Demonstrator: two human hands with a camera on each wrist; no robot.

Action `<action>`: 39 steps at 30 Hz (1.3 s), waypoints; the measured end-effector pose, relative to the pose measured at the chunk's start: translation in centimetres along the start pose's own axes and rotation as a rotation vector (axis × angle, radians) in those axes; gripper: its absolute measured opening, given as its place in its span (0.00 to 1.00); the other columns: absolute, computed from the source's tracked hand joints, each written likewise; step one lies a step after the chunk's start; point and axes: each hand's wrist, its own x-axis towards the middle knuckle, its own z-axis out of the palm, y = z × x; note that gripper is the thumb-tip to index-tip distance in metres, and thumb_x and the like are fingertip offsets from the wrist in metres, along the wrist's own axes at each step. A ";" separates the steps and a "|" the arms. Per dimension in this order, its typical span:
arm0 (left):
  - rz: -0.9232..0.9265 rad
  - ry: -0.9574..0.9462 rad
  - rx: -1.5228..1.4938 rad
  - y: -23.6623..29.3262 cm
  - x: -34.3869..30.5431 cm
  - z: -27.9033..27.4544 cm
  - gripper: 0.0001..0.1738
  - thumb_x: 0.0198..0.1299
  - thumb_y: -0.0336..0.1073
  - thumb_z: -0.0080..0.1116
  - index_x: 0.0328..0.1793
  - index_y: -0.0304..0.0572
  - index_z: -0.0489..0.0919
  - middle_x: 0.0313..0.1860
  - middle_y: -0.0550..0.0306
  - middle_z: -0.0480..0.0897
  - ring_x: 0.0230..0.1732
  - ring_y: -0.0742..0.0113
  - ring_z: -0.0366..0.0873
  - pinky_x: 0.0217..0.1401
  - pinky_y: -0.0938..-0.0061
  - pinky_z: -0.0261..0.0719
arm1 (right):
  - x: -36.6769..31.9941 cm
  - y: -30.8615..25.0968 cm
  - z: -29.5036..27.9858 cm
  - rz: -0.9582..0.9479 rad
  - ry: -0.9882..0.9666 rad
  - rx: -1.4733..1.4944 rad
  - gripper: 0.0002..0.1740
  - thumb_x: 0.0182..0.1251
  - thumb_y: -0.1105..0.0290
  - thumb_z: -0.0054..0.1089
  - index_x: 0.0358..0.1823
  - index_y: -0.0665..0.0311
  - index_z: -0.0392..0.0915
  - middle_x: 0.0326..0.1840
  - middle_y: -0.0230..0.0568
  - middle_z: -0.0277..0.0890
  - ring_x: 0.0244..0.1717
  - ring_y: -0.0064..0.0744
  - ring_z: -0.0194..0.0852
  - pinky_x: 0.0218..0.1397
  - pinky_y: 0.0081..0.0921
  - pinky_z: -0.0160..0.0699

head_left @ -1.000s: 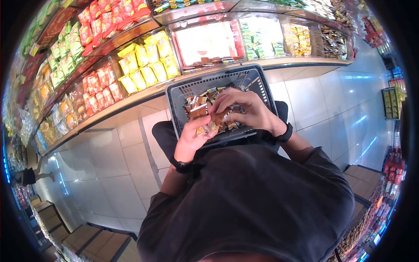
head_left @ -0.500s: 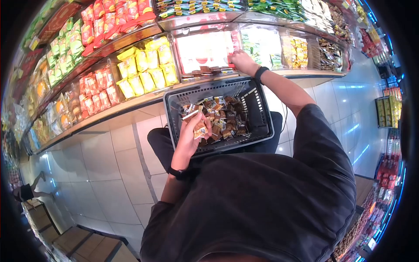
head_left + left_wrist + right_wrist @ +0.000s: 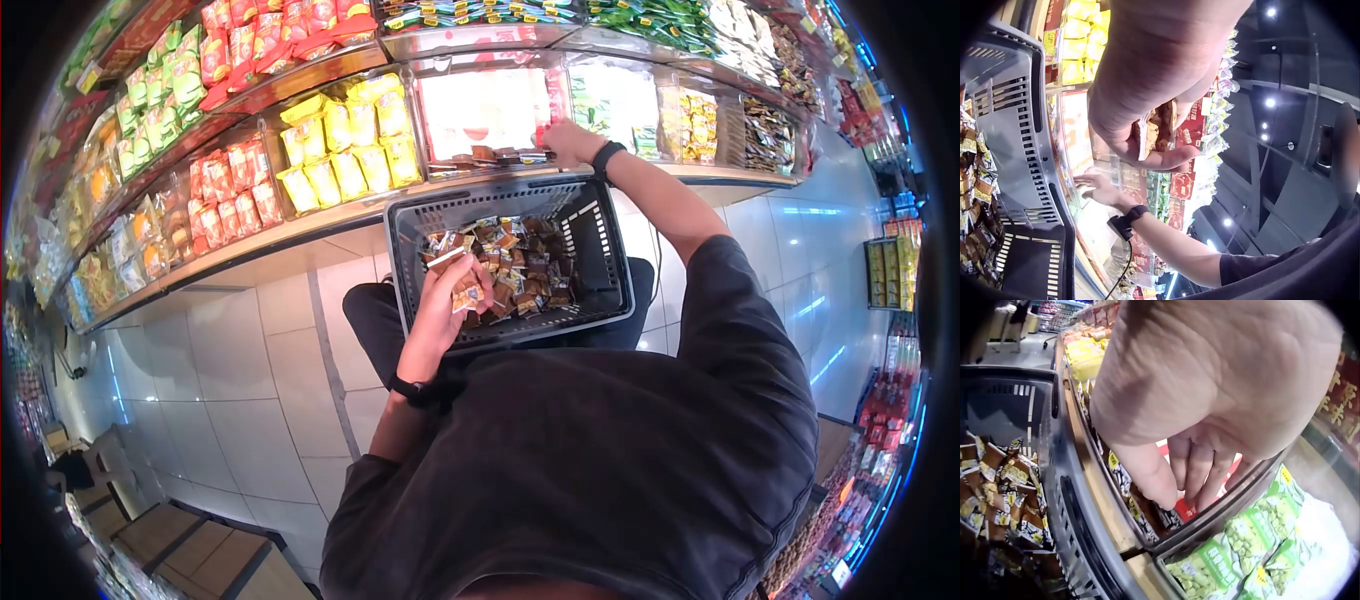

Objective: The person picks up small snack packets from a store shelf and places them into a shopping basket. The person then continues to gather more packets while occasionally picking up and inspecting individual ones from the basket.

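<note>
My left hand (image 3: 432,318) holds small brown snack packets (image 3: 467,294) over the near left part of a dark grey shopping basket (image 3: 597,285). In the left wrist view its fingers curl round the packets (image 3: 1165,125), and the palm hides part of them. Many similar brown packets (image 3: 520,265) lie heaped in the basket. My right hand (image 3: 572,144) reaches into a clear-walled shelf bin beyond the basket. In the right wrist view its thumb and fingers point down, spread apart, beside a row of brown packets (image 3: 1138,509) along the bin's front.
Yellow bags (image 3: 350,150) fill the bin to the left, and green-and-white packets (image 3: 1229,556) the one to the right. A wooden shelf edge (image 3: 1100,478) runs behind the basket. Tiled floor (image 3: 240,360) spreads to the left, with wooden crates (image 3: 200,545) at lower left.
First both hands were together over the basket at the packets. The right hand then let go and moved forward to the shelf bin; the left hand kept its packets.
</note>
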 end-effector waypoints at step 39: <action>0.010 -0.022 0.007 -0.7 0.0 -0.2 0.18 0.74 0.50 0.51 0.43 0.42 0.77 0.33 0.55 0.82 0.30 0.65 0.81 0.30 0.73 0.75 | 8.3 -7.3 2.7 0.005 0.042 0.543 0.39 0.61 0.64 0.59 0.77 0.55 0.64 0.70 0.52 0.74 0.70 0.51 0.73 0.73 0.47 0.62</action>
